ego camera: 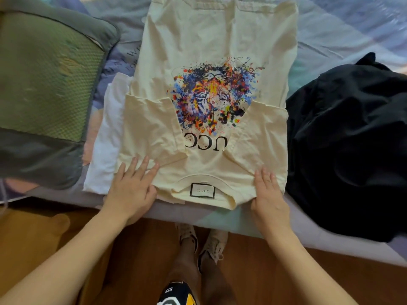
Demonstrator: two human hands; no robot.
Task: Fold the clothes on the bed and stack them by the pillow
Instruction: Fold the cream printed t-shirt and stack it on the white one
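Two hands flat on cream T-shirt (211,40), fingers straight, gripping nothing: left hand (132,190) on folded-in left sleeve, right hand (269,194) at right shoulder. Shirt spread print-up on bed (330,36), collar toward near edge, overlapping white garment (105,155). Pillow (48,84) left; black clothing (348,146) heaped right.

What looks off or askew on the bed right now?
Nothing damaged. The cream T-shirt lies partly over a white folded garment, offset to its right rather than squared on it. A black garment lies crumpled, unfolded, on the right.
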